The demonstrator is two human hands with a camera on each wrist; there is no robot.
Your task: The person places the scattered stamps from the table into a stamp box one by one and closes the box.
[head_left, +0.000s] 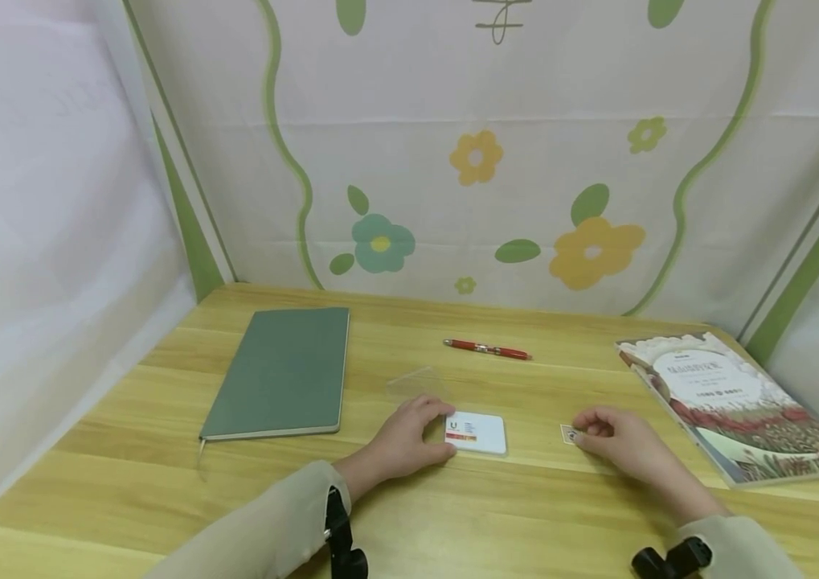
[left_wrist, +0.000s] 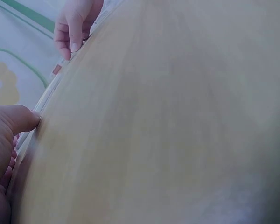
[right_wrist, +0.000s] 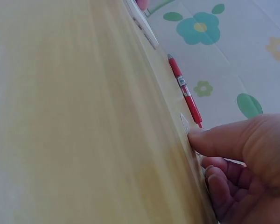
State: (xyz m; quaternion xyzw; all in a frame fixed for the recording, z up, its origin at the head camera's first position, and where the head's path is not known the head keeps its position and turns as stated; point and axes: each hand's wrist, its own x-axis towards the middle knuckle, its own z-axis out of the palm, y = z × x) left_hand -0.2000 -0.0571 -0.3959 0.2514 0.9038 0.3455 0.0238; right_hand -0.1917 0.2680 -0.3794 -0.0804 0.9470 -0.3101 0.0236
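Note:
A white card (head_left: 483,434) with a "U" logo and an orange-red band lies flat in what looks like a shallow clear case. My left hand (head_left: 409,438) holds it at the left end, thumb on the near corner and a finger on the far one. To the right, my right hand (head_left: 622,442) pinches a small square paper (head_left: 567,434) with a dark printed pattern; part of it is hidden under the thumb. In the right wrist view the thumb (right_wrist: 224,140) presses on the small paper (right_wrist: 184,122) close to the tabletop, the other fingers curled beneath.
A clear plastic piece (head_left: 412,381) lies behind my left hand. Farther back is a red pen (head_left: 487,349). On the left lies a green notebook (head_left: 286,370), on the right a picture-covered book (head_left: 742,402). A flower-patterned cloth (head_left: 409,161) hangs behind the wooden table (head_left: 127,450).

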